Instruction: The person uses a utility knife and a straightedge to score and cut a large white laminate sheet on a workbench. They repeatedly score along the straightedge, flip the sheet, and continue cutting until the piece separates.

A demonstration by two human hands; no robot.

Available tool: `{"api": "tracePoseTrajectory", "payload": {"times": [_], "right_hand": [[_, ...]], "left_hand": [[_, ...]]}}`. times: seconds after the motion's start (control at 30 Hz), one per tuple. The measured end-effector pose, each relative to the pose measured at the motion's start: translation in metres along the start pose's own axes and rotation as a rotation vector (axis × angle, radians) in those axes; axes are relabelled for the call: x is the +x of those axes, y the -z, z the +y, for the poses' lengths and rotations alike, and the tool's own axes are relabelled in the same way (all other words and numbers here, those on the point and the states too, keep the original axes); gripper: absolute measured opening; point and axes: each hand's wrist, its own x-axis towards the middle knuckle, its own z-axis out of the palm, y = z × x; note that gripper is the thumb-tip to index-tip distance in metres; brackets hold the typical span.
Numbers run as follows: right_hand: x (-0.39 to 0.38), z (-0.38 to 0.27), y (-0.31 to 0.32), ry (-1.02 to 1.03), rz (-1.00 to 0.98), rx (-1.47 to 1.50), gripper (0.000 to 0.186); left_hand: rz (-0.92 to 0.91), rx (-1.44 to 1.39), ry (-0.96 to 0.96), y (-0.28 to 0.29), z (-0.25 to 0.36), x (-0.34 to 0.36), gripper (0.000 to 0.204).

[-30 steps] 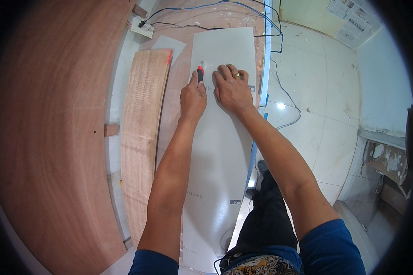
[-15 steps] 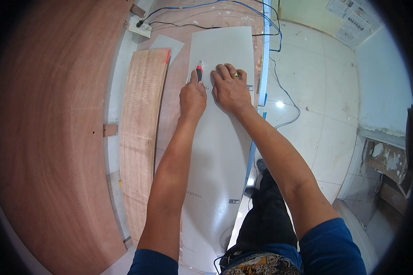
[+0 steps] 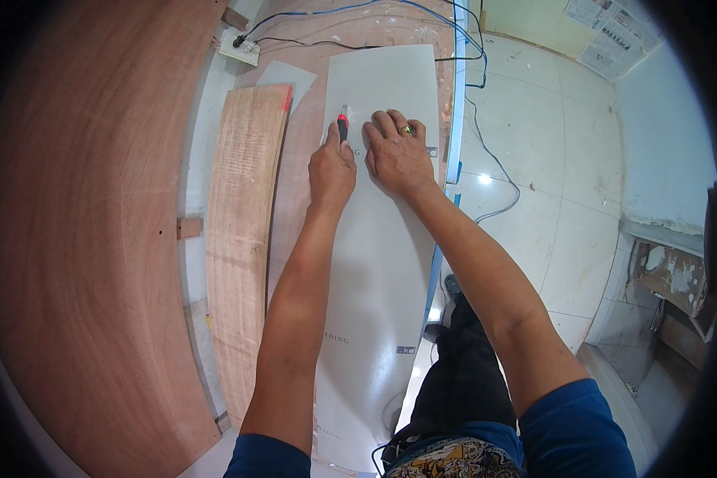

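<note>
A long pale grey laminate sheet [image 3: 374, 263] with printed marks lies lengthwise in front of me on a wooden work surface [image 3: 358, 28]. In my left hand [image 3: 331, 171] is a red and black utility knife [image 3: 342, 127], its pale blade end pointing away from me over the sheet's far left part. Whether the blade touches the sheet, I cannot tell. My right hand [image 3: 402, 155], a ring on one finger, rests on the sheet just right of the knife, palm down with fingers spread a little and bent.
A wooden plank [image 3: 243, 207] with a red-marked end lies left of the sheet, beside a small pale offcut [image 3: 291, 78]. Further left is a large wooden panel [image 3: 95, 239]. Blue and black cables [image 3: 327, 13] cross the far end. Tiled floor [image 3: 526, 143] lies to the right.
Both hands and the knife keep nearly the same place on the sheet. The whole view has shifted very slightly.
</note>
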Motion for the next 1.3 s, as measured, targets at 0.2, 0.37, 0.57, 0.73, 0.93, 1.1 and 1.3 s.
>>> {"api": "tracePoseTrajectory", "payload": {"times": [0.2,0.37,0.57,0.73,0.93,1.1,1.3], "right_hand": [[-0.001,0.002,0.0,0.003,0.001,0.007,0.043],[-0.002,0.001,-0.001,0.012,0.039,0.019,0.044],[-0.001,0.002,0.001,-0.006,-0.012,-0.018,0.046],[-0.001,0.0,-0.001,0.008,0.044,-0.012,0.045],[0.0,0.0,-0.003,-0.007,0.044,-0.027,0.049],[-0.001,0.005,-0.006,-0.018,0.067,-0.014,0.05],[-0.001,0.005,-0.008,-0.027,0.055,-0.023,0.05]], "left_hand": [[-0.086,0.103,0.008,0.005,0.023,0.006,0.041],[-0.175,0.206,0.087,0.014,0.047,0.017,0.035],[-0.288,0.225,0.059,0.036,0.041,0.031,0.04],[-0.299,0.217,0.078,0.037,0.036,0.036,0.042],[-0.298,0.135,0.065,0.029,0.015,0.04,0.043],[-0.276,0.19,-0.027,0.027,0.013,0.037,0.042],[-0.29,0.167,-0.074,0.033,-0.002,0.025,0.041]]}}
